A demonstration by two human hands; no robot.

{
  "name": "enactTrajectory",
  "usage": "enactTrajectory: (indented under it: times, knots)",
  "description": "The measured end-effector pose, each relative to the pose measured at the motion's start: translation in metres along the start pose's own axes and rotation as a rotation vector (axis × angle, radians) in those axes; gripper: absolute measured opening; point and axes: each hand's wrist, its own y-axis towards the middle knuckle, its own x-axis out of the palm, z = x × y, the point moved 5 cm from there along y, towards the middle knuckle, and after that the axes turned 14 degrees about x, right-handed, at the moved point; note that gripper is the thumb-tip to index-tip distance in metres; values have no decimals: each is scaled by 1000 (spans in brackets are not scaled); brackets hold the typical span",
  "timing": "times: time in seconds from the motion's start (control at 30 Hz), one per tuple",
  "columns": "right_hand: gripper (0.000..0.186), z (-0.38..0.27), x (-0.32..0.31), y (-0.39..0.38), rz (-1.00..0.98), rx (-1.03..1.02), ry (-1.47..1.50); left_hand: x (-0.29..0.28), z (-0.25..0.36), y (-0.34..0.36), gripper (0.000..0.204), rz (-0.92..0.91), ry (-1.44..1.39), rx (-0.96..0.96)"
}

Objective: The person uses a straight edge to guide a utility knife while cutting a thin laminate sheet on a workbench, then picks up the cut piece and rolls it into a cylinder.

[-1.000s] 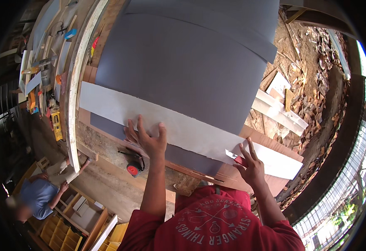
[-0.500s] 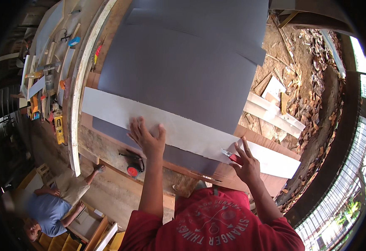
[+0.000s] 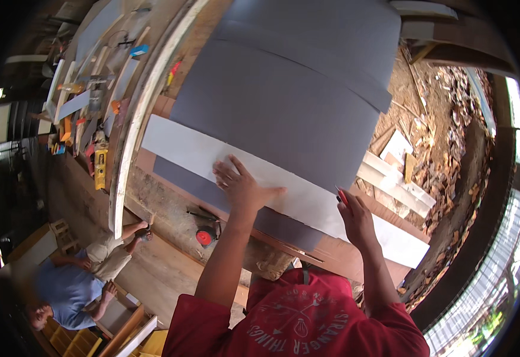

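A long white strip (image 3: 182, 144) lies slantwise across a large dark grey sheet (image 3: 283, 95), and its right end reaches past the sheet over brown plywood (image 3: 355, 259). My left hand (image 3: 243, 187) rests on the strip near its middle, fingers spread and thumb stretched to the right. In my right hand (image 3: 360, 225) is a red utility knife (image 3: 343, 197), its tip pointing up and away at the strip's far edge, close to the grey sheet's right side. Whether the blade touches the strip I cannot tell.
A long pale beam (image 3: 130, 146) runs along the left. Beyond it a cluttered bench holds a yellow tool (image 3: 100, 165) and wood offcuts. A red-and-black round object (image 3: 204, 238) sits below the sheet. Another person (image 3: 72, 285) is at lower left. White offcuts (image 3: 393, 181) lie on the right.
The view has shifted a little. My right hand has brought the knife from the strip's near part to its far edge. My left hand stays on the strip, thumb now stretched out sideways.
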Motion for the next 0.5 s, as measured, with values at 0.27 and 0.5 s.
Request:
enactTrajectory:
  times: [0.27, 0.5]
  knots:
    - [35, -207, 136, 120, -170, -427, -123, 3, -4, 12, 181, -142, 58, -56]
    - [34, -347, 245, 187, -81, -524, -343, 36, -18, 25, 148, -171, 235, -64]
